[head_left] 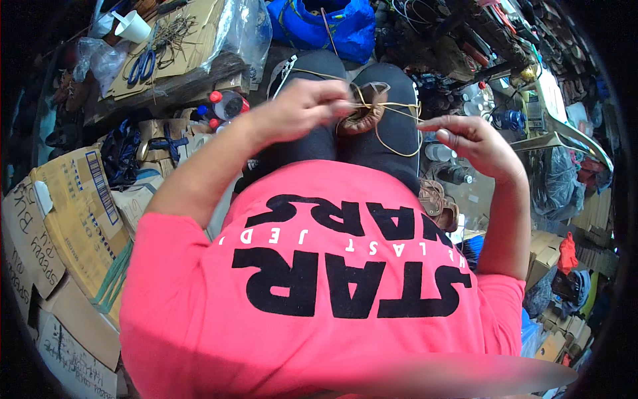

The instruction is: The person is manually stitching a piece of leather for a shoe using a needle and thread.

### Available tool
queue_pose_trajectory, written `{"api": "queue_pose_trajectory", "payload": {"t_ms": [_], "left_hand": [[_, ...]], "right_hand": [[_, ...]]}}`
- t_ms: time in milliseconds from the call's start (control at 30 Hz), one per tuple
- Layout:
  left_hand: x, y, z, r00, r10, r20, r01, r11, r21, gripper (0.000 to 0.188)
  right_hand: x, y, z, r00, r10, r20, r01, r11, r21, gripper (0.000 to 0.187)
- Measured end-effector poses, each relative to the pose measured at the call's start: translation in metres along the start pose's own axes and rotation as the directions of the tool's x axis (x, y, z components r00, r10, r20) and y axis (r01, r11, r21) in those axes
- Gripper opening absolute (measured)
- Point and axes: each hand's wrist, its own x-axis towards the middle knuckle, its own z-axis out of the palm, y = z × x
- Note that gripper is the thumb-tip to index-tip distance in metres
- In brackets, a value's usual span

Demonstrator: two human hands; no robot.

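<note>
**Brown leather between two hands, the left one closer**

From where I stand, the gathered brown leather piece (362, 124) sits at the upper centre of the frame, over the gap between the thighs of the person's dark trousers (393, 136). The left hand (307, 110) is plainly nearer: its fingertips reach the leather's left side, so the piece lies immediately right of them and a little lower. The right hand (473, 143) waits well apart, further right, with the leather up and to its left and thin tan cord (393, 104) spanning the space between. That sideways line of cord, running nearly level from leather toward right fingertips, is the relation that matters.

The leather itself seems to lean steeply, its long axis going from lower left to upper right, with the rounded, puckered end pointing down toward the pink shirt (299, 359).

The left hand, a bit blurred, has thumb and fingers pressed together, pinching cord close by the leather. The right hand's forefinger points left, thumb slightly below; I cannot tell whether it grips the cord or merely brushes it. A loose loop sags over the right thigh, and a blue bag (349, 33) bulges beyond the knees.
</note>
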Motion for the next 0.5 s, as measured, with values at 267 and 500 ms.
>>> {"api": "queue_pose_trajectory", "payload": {"t_ms": [267, 500], "left_hand": [[-0.163, 0.065, -0.229, 0.435, 0.11, -0.893, 0.899, -0.095, 0.427, 0.03], [-0.072, -0.022, -0.105, 0.763, 0.001, -0.646, 0.339, 0.851, 0.401, 0.026]], "right_hand": [[-0.209, 0.239, -0.16, 0.457, 0.444, -0.77, -0.883, 0.333, -0.332, 0.042], [-0.09, 0.225, -0.064, 0.854, 0.173, -0.491, -0.295, 0.938, -0.183, 0.043]]}}
